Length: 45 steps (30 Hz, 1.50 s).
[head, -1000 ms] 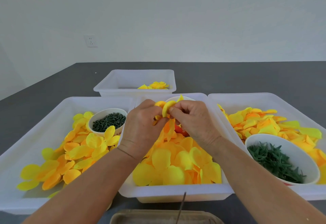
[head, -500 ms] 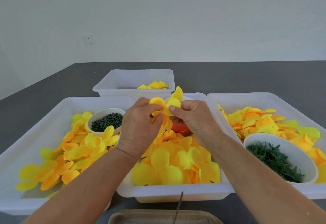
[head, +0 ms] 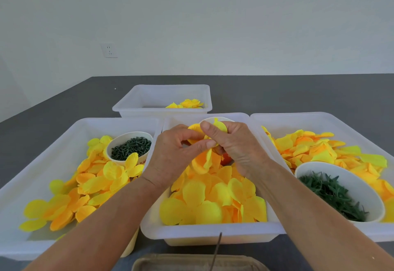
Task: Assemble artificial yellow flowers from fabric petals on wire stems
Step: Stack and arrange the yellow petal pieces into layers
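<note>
Fingers (head: pixel 207 142) pinch upright petal cluster (head: pixel 219 126), petals fanning upward.

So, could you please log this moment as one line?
left hand: pinching petals | right hand: pinching petals | over middle bin

Head view looks forward and down, near the trays (head: pixel 213 231)

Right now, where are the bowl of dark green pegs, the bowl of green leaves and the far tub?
bowl of dark green pegs (head: pixel 131 147), head view, on the pegs.
bowl of green leaves (head: pixel 349 180), head view, inner wall.
far tub (head: pixel 149 97), head view, inner back wall.
</note>
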{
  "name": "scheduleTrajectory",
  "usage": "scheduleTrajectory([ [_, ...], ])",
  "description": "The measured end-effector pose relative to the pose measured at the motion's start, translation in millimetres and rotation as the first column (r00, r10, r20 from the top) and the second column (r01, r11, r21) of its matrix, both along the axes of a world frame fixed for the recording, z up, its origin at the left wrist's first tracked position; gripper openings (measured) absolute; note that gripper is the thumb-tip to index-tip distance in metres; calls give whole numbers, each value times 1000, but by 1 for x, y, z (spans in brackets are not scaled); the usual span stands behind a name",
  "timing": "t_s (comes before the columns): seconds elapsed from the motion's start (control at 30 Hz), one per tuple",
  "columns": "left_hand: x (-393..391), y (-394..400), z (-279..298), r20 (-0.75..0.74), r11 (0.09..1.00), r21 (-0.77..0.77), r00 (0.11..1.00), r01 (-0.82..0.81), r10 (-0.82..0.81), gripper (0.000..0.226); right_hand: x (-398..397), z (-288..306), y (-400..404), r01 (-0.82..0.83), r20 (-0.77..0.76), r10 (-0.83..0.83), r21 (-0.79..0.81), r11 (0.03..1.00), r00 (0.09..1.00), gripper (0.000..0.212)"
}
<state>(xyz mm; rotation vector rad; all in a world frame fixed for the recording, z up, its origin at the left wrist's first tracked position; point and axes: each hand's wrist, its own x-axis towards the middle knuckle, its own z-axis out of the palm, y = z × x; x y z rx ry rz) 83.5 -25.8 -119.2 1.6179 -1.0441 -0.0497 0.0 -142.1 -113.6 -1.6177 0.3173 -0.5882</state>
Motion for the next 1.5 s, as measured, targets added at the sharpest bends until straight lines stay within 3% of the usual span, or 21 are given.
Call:
scheduleTrajectory([
  [0.1, 0, 0, 0, -83, 998, -15, 995, 58, -59, 38, -1, 1, 1, -7, -12, 6, -26, 1000, 1000, 53],
  [0.2, 0, 0, 0, -155, 997, -19, 985, 78, -80, 14, 0, 1, 2, -36, -25, 36, -31, 999, 999, 59],
  [0.27, 5, -1, -4, -224, 997, -46, 972, 57, -66, 35, 0, 2, 1, -41, 2, 41, 28, 999, 999, 68],
  [0.3, 8, -1, -5, -251, 998, -56, 967, 27, -40, 34, 0, 2, 0, -27, 20, 26, 70, 997, 999, 67],
  [0.33, 11, -2, -6, -278, 997, -71, 961, -18, -3, 31, 0, 3, -3, -13, 25, 10, 104, 994, 1000, 59],
  [0.43, 18, -3, -9, -295, 976, -102, 942, -195, 157, 35, 0, 2, -12, 67, 40, -74, 150, 986, 996, 8],
  [0.77, 33, 1, -11, -363, 882, -100, 842, -461, 399, 31, 0, 1, -19, 354, 116, -368, 123, 927, 923, 21],
  [1.03, 22, 0, -5, -423, 927, -105, 860, -361, 287, 35, -4, 7, -21, 363, 168, -404, 227, 904, 899, 25],
  [1.17, 19, 0, -3, -414, 941, -105, 874, -322, 253, 29, -4, 9, -22, 411, 194, -437, 161, 897, 878, 0],
  [1.37, 25, 5, -4, -332, 863, -109, 837, -493, 436, 37, -4, 6, -24, 536, 281, -504, -45, 843, 816, 28],
  [1.5, 31, 7, -2, -289, 807, -111, 796, -580, 533, 38, -3, 3, -26, 563, 293, -517, -93, 821, 804, 20],
])
